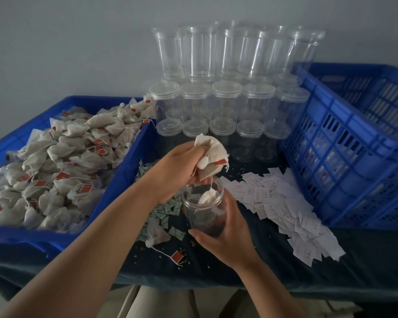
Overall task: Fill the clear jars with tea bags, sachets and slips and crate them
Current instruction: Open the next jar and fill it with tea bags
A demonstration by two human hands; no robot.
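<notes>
Left hand (179, 166) clutches a bunch of tea bags (213, 152) right over the mouth of the open clear jar (202, 210), with one bag dangling by its string inside the rim. Right hand (223, 235) wraps the jar's lower wall, between green sachets (166, 210) and white slips (285, 207). Best done, I judge, by keeping the mouth square under the fist and feeding bags in gradually, with strings and tags below the rim. The fist's bag count, the jar's dark bottom and the blue crate (354, 157) contents cannot be made out.

Dim, bluish, soft wide-angle view.
</notes>
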